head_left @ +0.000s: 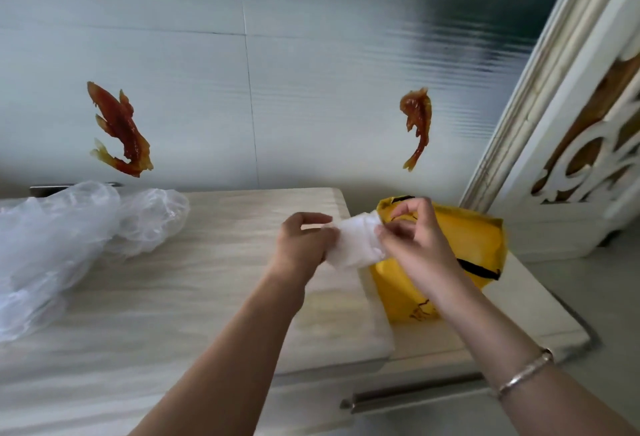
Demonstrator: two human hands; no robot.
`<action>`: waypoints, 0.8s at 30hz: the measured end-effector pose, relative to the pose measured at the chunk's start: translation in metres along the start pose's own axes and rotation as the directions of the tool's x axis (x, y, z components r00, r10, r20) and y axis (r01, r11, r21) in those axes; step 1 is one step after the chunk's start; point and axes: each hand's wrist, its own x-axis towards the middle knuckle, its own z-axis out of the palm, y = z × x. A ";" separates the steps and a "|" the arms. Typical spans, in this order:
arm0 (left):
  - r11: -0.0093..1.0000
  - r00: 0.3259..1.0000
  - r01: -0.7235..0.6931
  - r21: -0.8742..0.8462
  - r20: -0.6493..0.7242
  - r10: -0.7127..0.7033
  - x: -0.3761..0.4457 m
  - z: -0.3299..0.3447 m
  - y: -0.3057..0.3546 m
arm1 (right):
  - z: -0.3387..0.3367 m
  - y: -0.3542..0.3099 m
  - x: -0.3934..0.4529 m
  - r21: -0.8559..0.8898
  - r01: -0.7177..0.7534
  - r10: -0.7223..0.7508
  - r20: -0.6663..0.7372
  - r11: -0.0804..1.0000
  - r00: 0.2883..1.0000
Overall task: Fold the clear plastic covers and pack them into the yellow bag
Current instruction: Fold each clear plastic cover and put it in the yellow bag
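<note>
My left hand (pixel 304 245) and right hand (pixel 412 241) grip a folded plastic cover (pixel 356 245) beside the yellow bag (pixel 478 238) on the tabletop (pixel 207 279).

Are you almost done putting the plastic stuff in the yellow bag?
Not yet. One cover is folded small, and both hands hold it: the left hand at one end, the right hand at the other, right by the yellow bag. It is not inside yet. A crumpled pile of covers sits on the counter, unfolded. I cannot see inside the bag.
</note>
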 end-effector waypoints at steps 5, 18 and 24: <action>0.993 0.991 -0.120 0.011 0.057 0.119 0.001 0.038 0.000 | -0.041 0.010 0.015 -0.168 0.167 -0.177 -0.044 0.971 0.983; 0.467 0.888 -0.457 0.757 0.354 0.294 0.026 0.076 -0.042 | -0.068 0.061 0.066 -0.433 -0.271 0.282 -0.041 0.859 0.959; 0.464 0.870 -0.484 0.742 0.354 0.342 0.033 0.074 -0.040 | -0.059 0.075 0.074 -0.648 -0.376 0.529 0.049 0.662 0.847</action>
